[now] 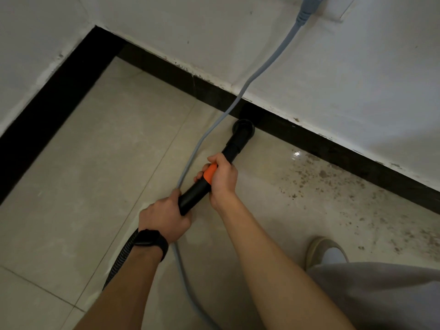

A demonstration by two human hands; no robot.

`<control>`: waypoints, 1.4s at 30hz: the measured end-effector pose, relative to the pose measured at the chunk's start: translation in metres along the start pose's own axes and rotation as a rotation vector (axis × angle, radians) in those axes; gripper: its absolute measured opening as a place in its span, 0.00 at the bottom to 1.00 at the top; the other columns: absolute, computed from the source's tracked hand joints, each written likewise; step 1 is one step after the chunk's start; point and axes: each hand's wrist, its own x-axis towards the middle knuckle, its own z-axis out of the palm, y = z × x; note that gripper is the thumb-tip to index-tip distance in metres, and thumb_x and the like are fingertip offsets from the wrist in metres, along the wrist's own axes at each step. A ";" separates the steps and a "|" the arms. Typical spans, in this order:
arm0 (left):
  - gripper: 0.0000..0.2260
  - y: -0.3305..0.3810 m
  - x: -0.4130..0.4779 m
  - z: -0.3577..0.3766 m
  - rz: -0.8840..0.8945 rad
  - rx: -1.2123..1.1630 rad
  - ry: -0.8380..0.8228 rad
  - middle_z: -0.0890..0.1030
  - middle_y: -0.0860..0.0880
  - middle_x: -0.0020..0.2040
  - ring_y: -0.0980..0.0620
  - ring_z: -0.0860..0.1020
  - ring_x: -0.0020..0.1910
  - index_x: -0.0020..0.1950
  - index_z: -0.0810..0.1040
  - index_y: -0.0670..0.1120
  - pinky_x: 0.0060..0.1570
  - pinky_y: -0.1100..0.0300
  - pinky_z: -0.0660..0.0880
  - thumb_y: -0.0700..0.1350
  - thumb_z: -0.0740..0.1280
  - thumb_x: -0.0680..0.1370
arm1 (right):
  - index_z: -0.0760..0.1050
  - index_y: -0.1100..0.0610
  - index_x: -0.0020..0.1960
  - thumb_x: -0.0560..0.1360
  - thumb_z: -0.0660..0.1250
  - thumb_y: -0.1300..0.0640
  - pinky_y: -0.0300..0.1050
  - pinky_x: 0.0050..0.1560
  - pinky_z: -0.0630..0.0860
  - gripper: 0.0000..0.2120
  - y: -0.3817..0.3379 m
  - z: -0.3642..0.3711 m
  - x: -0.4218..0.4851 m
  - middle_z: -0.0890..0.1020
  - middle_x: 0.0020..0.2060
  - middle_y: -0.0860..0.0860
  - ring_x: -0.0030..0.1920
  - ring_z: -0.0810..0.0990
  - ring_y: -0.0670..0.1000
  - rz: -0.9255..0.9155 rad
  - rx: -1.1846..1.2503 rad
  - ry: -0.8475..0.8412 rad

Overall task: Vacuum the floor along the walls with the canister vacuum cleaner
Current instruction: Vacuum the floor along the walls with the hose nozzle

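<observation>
The black vacuum tube [195, 196] ran diagonally from the 2 hands out to the far edge of the floor [83, 163]. There its round nozzle [242, 128] sat against the black baseboard [166, 67], well to the right of the floor's far left corner. The right hand [222, 178] was closed around the tube at its orange collar [210, 173], with the fingers curled round it. The left hand [164, 220] gripped the tube's near end, just behind the right, and wore a black watch [150, 241] on the wrist. The ribbed black hose [123, 256] trailed back from under that wrist. A grey cord [199, 144] dropped from the white wall [333, 79], crossed the baseboard beside the nozzle and reached the left hand. It was possibly caught under the fingers, but that part was hidden. Dark specks [333, 182] dotted the floor's edge to the right of the nozzle. 1 shoe [326, 253] stood at the near right.
</observation>
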 end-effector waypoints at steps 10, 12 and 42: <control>0.11 -0.029 -0.015 0.002 0.099 -0.007 -0.082 0.75 0.53 0.35 0.44 0.79 0.38 0.51 0.70 0.54 0.35 0.57 0.71 0.55 0.66 0.73 | 0.73 0.61 0.49 0.75 0.69 0.63 0.48 0.32 0.78 0.06 0.026 -0.005 -0.022 0.75 0.30 0.55 0.25 0.75 0.55 0.011 0.018 0.117; 0.12 -0.039 -0.027 0.004 0.135 0.039 -0.107 0.76 0.53 0.37 0.45 0.80 0.42 0.52 0.70 0.55 0.36 0.58 0.68 0.56 0.66 0.73 | 0.71 0.60 0.47 0.76 0.68 0.63 0.49 0.33 0.78 0.05 0.041 -0.014 -0.038 0.75 0.30 0.55 0.26 0.75 0.55 0.017 0.041 0.157; 0.12 0.017 -0.095 0.048 0.213 0.114 -0.089 0.80 0.52 0.45 0.48 0.80 0.44 0.54 0.66 0.53 0.37 0.58 0.68 0.56 0.61 0.75 | 0.69 0.60 0.43 0.73 0.64 0.65 0.44 0.29 0.73 0.04 0.042 -0.104 -0.075 0.71 0.27 0.56 0.23 0.70 0.54 0.007 0.141 0.257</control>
